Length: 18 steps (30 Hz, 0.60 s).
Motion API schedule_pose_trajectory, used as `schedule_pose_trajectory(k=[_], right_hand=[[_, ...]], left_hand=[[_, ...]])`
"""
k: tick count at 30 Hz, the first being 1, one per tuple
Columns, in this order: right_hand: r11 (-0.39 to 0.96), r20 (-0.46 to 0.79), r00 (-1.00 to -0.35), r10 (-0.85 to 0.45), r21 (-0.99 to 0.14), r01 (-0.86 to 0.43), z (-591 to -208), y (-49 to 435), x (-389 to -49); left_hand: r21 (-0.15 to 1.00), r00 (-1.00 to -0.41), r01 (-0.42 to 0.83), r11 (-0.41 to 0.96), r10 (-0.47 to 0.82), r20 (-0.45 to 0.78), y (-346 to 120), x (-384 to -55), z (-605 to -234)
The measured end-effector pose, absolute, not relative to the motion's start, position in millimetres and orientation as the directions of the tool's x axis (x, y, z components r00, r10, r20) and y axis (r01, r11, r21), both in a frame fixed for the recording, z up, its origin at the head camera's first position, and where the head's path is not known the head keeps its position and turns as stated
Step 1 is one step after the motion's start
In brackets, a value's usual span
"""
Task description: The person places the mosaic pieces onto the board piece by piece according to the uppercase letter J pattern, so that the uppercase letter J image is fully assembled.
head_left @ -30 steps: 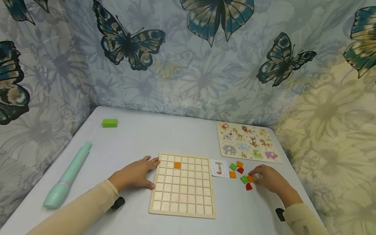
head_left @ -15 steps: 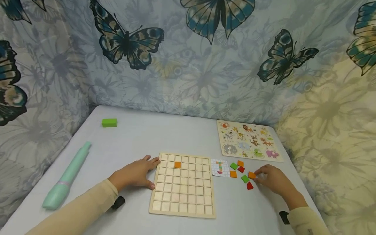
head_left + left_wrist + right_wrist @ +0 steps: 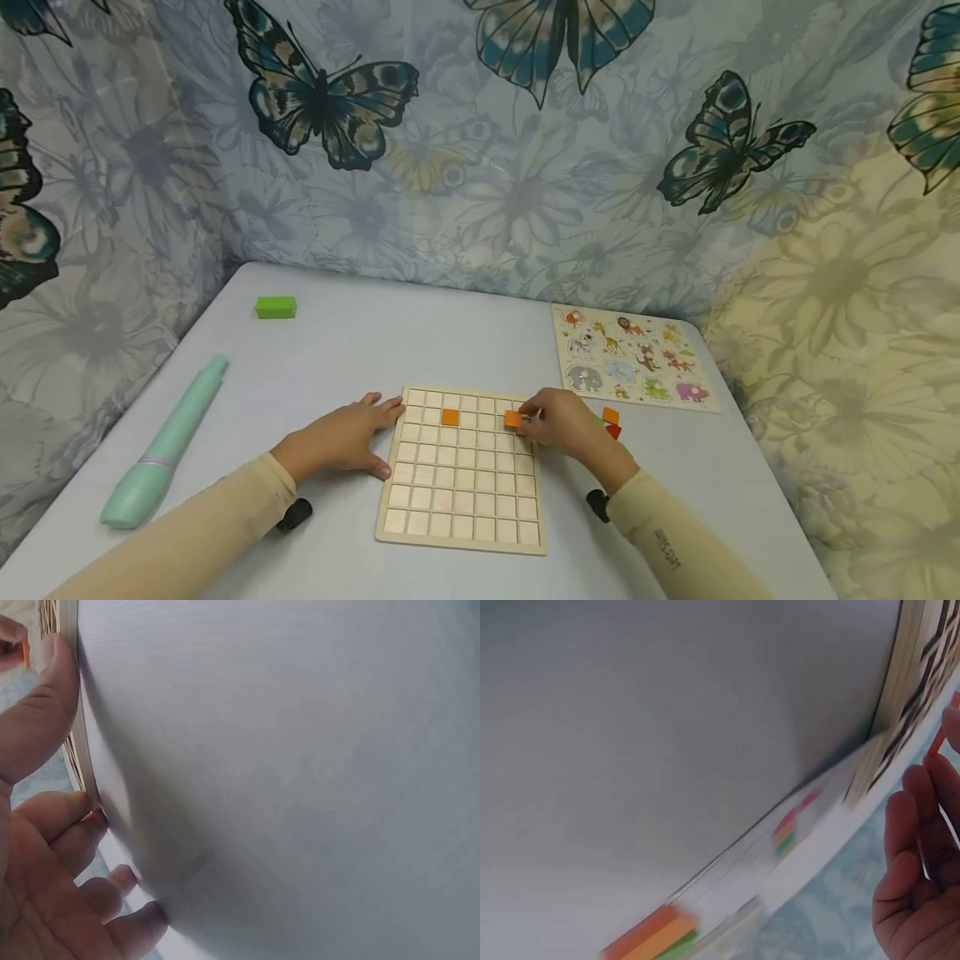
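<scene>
On the white table lies a flat, pale wooden board, marked into little squares. The left hand has its fingers spread, with thumb and fingertips touching the board's left edge. The right hand pinches an orange tile, small, thin and bright, over the board's far right part. Another orange square lies flat in the board. Farther off sit an animal picture board and a green block.

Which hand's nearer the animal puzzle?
Right hand, by the near left corner of the animal puzzle, holding an orange tile over the grid board; the left hand is farther off, at the board's left edge.
</scene>
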State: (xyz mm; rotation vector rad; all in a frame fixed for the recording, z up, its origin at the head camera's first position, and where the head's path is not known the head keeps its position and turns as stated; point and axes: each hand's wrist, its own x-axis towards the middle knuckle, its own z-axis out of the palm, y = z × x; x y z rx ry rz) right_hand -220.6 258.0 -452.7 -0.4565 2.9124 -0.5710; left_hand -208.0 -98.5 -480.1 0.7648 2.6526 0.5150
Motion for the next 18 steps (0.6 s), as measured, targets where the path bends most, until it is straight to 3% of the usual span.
schedule_pose_trajectory(k=[6, 18], right_hand=[[0.875, -0.125, -0.929, -0.349, -0.397, -0.276, -457, 228, -229], [0.860, -0.111, -0.903, -0.414, -0.373, -0.349, -458, 215, -231]], left_hand=[[0.446, -0.798, 0.429, 0.785, 0.561, -0.220, -102, -206, -480], [0.427, -0.799, 0.444, 0.788, 0.564, -0.210, -99, -209, -481]])
